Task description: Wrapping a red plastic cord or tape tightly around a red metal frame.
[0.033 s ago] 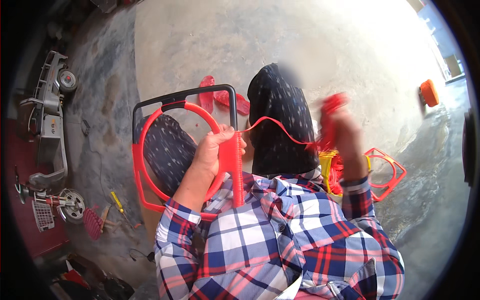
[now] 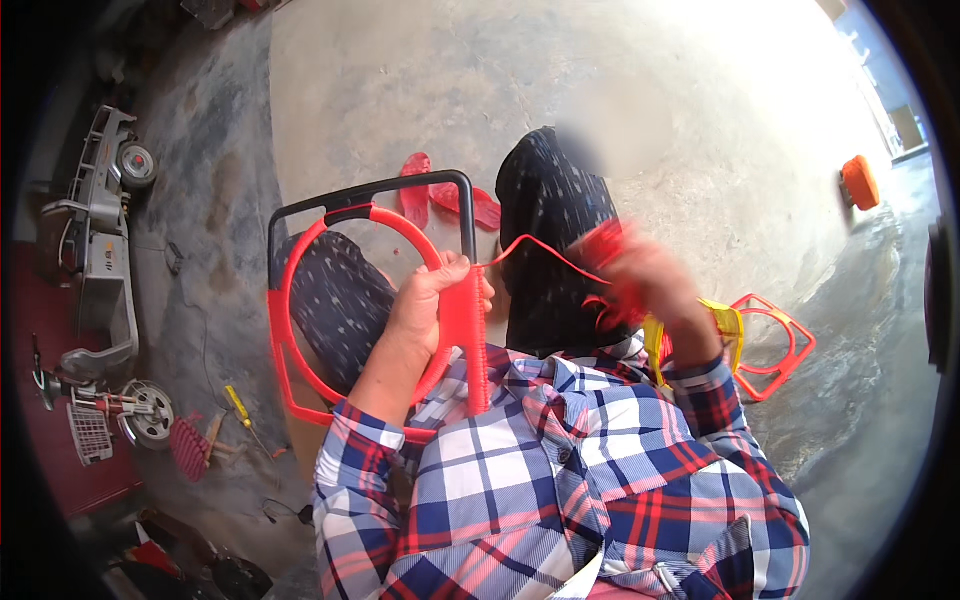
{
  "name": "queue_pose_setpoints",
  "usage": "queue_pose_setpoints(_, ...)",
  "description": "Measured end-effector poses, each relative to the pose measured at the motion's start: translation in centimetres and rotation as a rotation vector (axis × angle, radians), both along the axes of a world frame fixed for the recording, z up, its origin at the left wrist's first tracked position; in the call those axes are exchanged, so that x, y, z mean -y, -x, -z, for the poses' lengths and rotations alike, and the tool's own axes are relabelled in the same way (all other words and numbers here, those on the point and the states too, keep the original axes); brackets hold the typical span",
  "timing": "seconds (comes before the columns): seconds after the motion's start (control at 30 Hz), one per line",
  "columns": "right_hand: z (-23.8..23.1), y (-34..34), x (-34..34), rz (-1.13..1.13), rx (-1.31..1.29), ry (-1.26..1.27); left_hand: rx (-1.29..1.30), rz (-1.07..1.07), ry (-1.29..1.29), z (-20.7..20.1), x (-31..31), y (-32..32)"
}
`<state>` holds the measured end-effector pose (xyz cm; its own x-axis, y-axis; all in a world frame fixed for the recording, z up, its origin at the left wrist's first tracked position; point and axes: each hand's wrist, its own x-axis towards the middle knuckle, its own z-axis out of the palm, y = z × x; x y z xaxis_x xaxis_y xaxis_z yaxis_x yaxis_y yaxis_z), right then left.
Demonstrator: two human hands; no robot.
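Note:
My left hand [image 2: 420, 305] is closed round the side of a red and black frame [image 2: 372, 185] that has a large ring inside it. Under its thumb runs a flat red strip [image 2: 540, 242], which bends slackly across to my right hand. A band of red strip [image 2: 477, 365] covers the frame's right side below the fingers. My right hand [image 2: 655, 280], blurred by motion, grips a loose bundle of red strip [image 2: 618, 285] above my right thigh. Just below that wrist is a yellow object [image 2: 728, 325], partly hidden by my forearm.
Another red ringed frame [image 2: 795, 350] lies at the right. Red slippers [image 2: 414, 192] rest on the concrete floor between my knees. At the left are a silver vehicle [image 2: 108, 255], a yellow-handled screwdriver [image 2: 237, 403] and a cable. An orange block-like seat [image 2: 860, 183] stands far right.
My right hand has swung left, carrying the bundle closer to the frame. The strip between my hands now arches more. My left hand and the frame have barely shifted.

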<state>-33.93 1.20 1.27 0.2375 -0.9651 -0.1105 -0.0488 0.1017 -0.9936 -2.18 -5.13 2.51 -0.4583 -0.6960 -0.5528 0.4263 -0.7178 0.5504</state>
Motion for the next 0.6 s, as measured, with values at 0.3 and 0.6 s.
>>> queue_pose_setpoints(0.3,-2.9,-10.7,7.7,-0.047,-0.162,0.178,-0.009,-0.008,0.028,-0.5,-1.5,2.3)
queue_pose_setpoints(0.6,-2.6,-13.6,8.9,-0.142,0.400,-0.092,0.073,-0.041,0.011,-0.8,-2.2,0.4)
